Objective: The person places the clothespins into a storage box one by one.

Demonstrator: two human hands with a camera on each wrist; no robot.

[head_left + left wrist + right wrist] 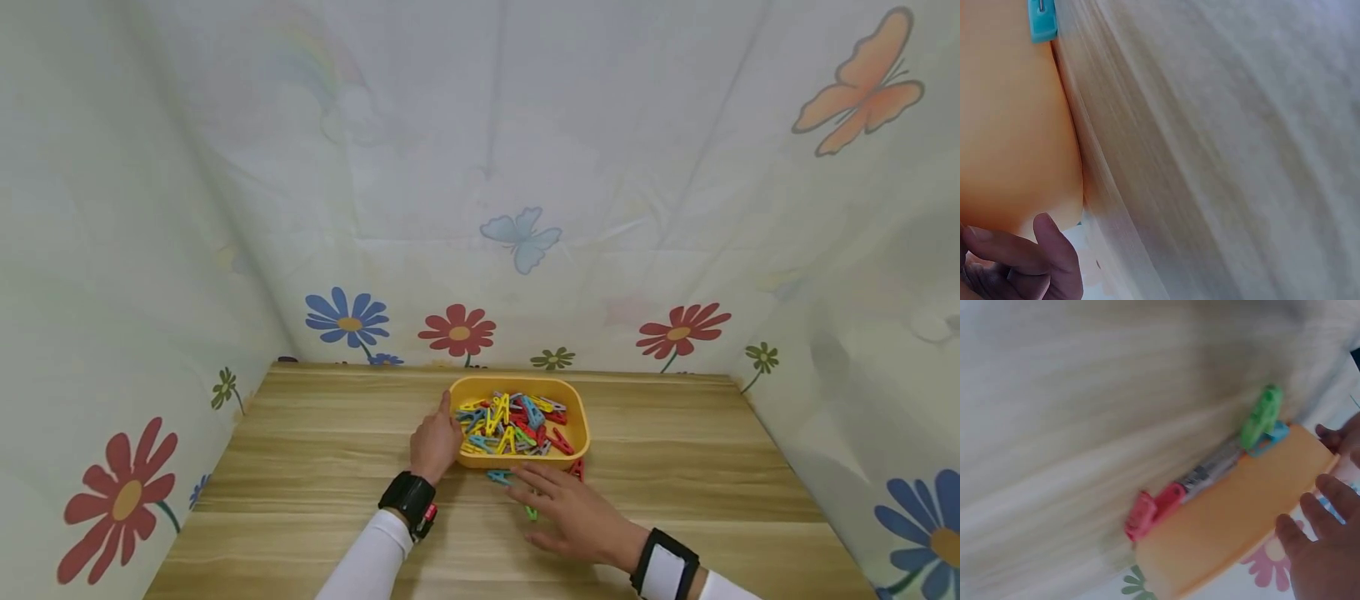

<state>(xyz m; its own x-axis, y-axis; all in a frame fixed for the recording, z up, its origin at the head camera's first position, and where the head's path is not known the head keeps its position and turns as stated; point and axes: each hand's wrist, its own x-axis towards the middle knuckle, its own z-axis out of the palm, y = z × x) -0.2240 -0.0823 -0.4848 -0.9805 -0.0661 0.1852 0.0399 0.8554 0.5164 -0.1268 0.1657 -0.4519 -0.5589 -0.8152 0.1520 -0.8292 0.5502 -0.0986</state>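
Observation:
A yellow-orange plastic box [517,462] holds a heap of plastic clothespins [498,414] in yellow, blue, red, green and grey. At its left end my left hand [436,440] holds the rim, index finger stretched along the edge. The left wrist view shows bent fingers [1063,262] beside the box wall. Before the front wall hovers my right hand [573,512], fingers spread and holding nothing. Loose clothespins lie along that wall: a blue one [499,477], a green one [532,512], a red one [577,468] and a grey one [1213,467].
The wood-grain tabletop [322,467] runs back to a pale curtain [405,208] printed with flowers and butterflies. Similar cloth stands on the left and right sides. Each wrist wears a black strap [408,498].

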